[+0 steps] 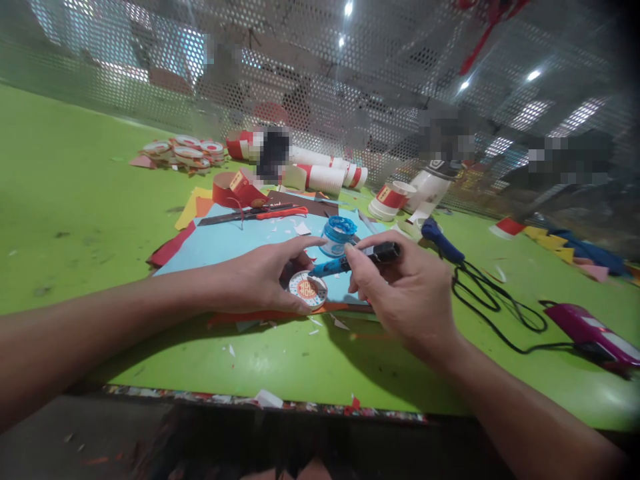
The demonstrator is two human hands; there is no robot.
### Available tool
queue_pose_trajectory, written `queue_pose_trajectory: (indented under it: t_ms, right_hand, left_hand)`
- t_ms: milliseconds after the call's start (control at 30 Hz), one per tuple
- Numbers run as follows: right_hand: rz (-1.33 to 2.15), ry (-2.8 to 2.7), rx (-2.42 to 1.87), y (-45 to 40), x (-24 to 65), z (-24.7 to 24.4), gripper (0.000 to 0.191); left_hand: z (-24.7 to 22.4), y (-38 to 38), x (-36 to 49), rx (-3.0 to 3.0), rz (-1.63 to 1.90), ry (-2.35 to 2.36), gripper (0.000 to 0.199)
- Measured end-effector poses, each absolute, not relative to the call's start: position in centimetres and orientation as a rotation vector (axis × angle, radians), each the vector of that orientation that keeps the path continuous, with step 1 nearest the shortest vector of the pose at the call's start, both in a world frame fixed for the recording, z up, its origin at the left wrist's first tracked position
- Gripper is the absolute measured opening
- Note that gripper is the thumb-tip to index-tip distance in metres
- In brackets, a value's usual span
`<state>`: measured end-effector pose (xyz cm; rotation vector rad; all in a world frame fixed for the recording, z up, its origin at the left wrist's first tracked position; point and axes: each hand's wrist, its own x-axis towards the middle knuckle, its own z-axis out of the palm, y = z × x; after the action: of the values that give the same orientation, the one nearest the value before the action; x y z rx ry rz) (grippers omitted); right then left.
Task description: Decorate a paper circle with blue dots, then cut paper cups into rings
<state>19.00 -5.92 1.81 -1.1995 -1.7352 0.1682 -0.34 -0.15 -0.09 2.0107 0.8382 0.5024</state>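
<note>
The left hand point(265, 275) is clamped on the disc point(307, 291), the right hand point(407, 287) on the blue pen-shaped tool point(331, 266), best guided lightly.

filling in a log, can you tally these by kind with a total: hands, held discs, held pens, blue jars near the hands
Hands: 2 (left hand, right hand)
Held discs: 1 (disc, left hand)
Held pens: 1 (pen, right hand)
Blue jars near the hands: 1 (jar)
Total: 5
</note>
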Motion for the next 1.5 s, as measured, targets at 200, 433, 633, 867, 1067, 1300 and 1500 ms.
queue_pose_trajectory:
  t_ms: [200, 433, 633, 867, 1067, 1300, 1500]
  right_hand:
    - [0.138, -1.77, -1.174, -5.7, 19.0, 1.74, 0.012]
    - [0.159, -1.765, -1.168, -5.82, 19.05, 1.72, 0.014]
    - [0.201, -1.764, -1.182, -5.68, 19.2, 1.43, 0.014]
    - [0.203, -1.774, -1.173, -5.68, 19.1, 1.51, 0.014]
    - [0.207, -1.813, -1.167, -5.71, 19.13, 1.72, 0.011]
    - [0.154, -1.87, -1.193, -5.66, 19.11, 1.94, 0.013]
    - [0.099, -1.908, -1.183, -5.88, 19.16, 2.05, 0.01]
  left_hand:
    - [0.0, -0.13, -0.23, 1.989, 0.493, 0.819, 0.09]
    - [0.04, -0.18, -0.29, 1.984, 0.495, 0.82, 0.09]
    - [-0.15, -0.12, -0.34, 1.99, 0.489, 0.843, 0.092]
    - [-0.11, -0.08, -0.39, 2.016, 0.495, 0.834, 0.09]
    - [-0.18, -0.03, -0.36, 2.027, 0.497, 0.834, 0.091]
    - [0.11, -0.19, -0.43, 1.988, 0.464, 0.813, 0.09]
    - [0.27, 0.05, -0.6, 2.011, 0.459, 0.837, 0.093]
